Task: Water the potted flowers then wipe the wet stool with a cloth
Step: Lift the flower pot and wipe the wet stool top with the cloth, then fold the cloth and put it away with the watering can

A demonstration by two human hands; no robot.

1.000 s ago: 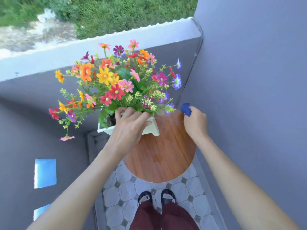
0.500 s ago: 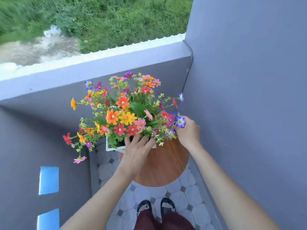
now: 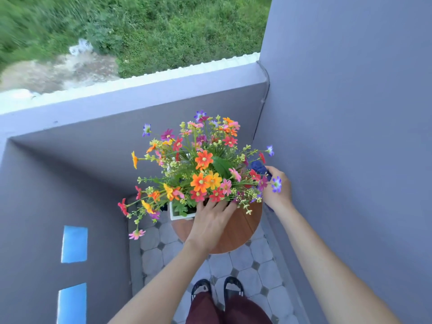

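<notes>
At the bottom centre of the frame, two sandalled feet stand on a pale octagon-tiled floor. Two bare forearms reach up from the lower edge. The left hand, in the middle of the frame, rests on the near rim of a white square planter, its grip closed loosely over the rim. The planter sits on the left part of a round wooden stool and carries a wide spray of orange, red, pink and purple flowers. At right centre the right hand, its grip holding a dark blue cloth, sits at the stool's right edge, partly behind blooms. Watering appears done; this looks like the wiping step. Next, the cloth likely needs to pass over the bare wood, with the planter steadied or shifted. Beyond, a grey parapet wall crosses the frame, and grass fills the top.
</notes>
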